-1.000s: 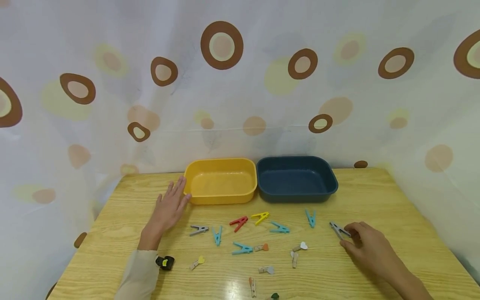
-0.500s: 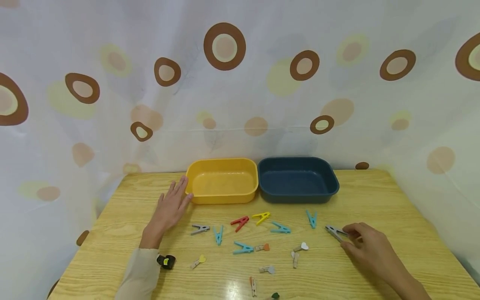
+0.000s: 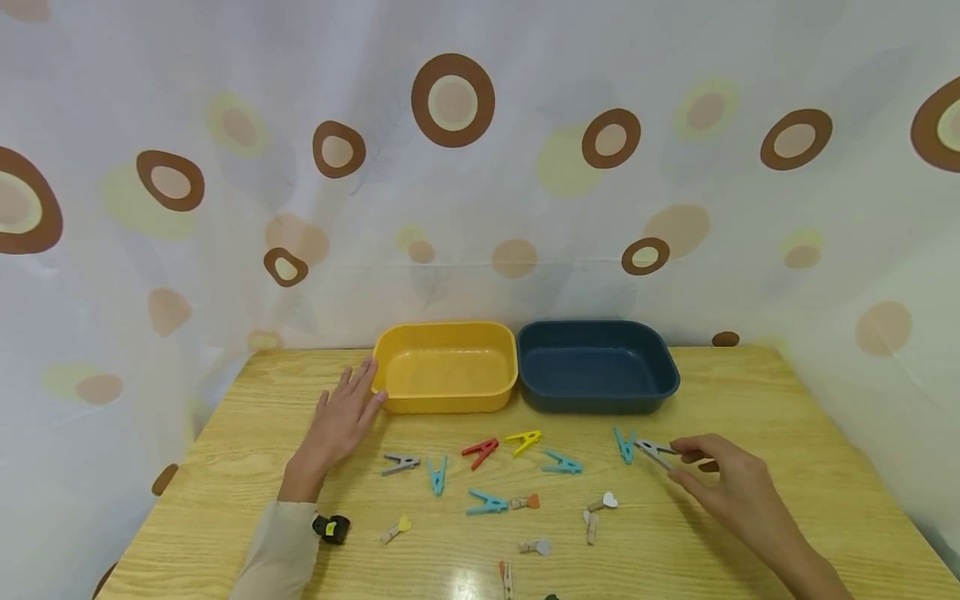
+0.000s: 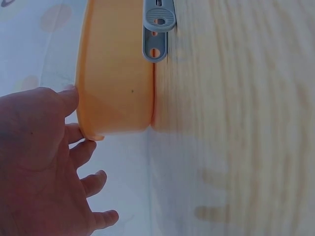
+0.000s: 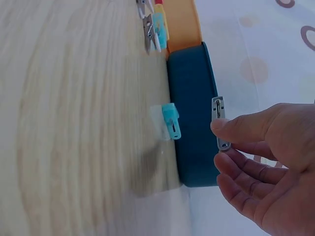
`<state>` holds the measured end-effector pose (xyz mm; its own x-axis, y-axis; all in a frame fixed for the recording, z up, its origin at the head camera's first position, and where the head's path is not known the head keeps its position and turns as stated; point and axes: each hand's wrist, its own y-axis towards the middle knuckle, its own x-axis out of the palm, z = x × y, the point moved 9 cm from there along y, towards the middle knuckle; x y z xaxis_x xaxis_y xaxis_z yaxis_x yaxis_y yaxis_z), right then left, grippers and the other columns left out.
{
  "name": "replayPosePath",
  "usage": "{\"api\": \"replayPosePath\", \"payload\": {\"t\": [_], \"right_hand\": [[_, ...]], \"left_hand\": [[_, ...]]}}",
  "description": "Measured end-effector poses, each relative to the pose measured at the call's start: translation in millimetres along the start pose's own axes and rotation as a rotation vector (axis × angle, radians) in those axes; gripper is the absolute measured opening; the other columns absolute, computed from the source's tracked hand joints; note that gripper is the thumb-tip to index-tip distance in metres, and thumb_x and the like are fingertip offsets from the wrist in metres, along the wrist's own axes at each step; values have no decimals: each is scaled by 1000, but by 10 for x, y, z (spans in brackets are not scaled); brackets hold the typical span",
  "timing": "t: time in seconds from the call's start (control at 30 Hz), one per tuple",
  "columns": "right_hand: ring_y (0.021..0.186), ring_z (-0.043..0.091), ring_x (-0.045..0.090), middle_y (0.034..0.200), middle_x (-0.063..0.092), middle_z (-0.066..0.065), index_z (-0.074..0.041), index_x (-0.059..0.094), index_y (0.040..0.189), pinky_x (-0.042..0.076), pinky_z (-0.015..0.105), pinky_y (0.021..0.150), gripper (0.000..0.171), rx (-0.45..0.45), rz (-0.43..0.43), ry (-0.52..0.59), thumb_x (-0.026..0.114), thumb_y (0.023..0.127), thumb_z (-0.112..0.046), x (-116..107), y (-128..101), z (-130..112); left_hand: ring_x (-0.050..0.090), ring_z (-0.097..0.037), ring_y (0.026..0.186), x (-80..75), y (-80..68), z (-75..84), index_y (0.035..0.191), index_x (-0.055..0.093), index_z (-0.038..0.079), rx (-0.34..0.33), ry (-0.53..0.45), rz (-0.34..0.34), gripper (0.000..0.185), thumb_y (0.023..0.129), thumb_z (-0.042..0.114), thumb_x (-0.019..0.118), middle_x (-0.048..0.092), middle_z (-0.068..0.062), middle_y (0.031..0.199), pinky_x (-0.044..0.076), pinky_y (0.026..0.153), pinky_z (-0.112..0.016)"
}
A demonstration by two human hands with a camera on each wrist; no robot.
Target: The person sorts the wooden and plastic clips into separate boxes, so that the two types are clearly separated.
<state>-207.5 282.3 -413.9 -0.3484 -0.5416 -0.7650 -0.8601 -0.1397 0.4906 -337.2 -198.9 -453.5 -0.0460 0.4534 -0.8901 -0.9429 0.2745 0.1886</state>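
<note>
Sorting looks barely begun: both the yellow plastic tub and the dark blue plastic tub at the far side of the wooden table show nothing inside. Right hand pinches a grey plastic clothespin between thumb and fingers, lifted just near of the blue tub, beside a teal clothespin. Left hand lies flat and open, fingertips touching the yellow tub's left end. Many coloured pegs are scattered across the table.
</note>
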Motion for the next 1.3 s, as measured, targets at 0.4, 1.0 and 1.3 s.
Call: {"api": "replayPosePath", "payload": {"t": [0.4, 1.0, 1.3], "right_hand": [[85, 20, 70, 102, 72, -1, -9, 73, 107, 61, 37, 70, 42, -62, 41, 67, 91, 71, 2, 65, 128, -268], [89, 22, 70, 104, 72, 1, -8, 75, 110, 58, 32, 76, 41, -110, 52, 197, 89, 74, 5, 343, 582, -704], [94, 21, 72, 106, 71, 4, -6, 74, 111, 60, 38, 79, 37, -112, 17, 301, 86, 78, 5, 610, 758, -923]], "left_hand": [[9, -45, 155, -12, 2, 19, 165, 16, 6, -20, 10, -22, 66, 113, 44, 31, 17, -13, 170, 10, 111, -80], [12, -45, 154, -13, -9, 36, 164, 18, 4, -8, -5, -6, 66, 113, 42, 34, 18, -13, 169, 12, 111, -80], [10, -44, 154, -29, -9, 19, 164, 16, 4, -28, 0, -15, 67, 113, 42, 34, 17, -14, 169, 12, 111, -79]]}}
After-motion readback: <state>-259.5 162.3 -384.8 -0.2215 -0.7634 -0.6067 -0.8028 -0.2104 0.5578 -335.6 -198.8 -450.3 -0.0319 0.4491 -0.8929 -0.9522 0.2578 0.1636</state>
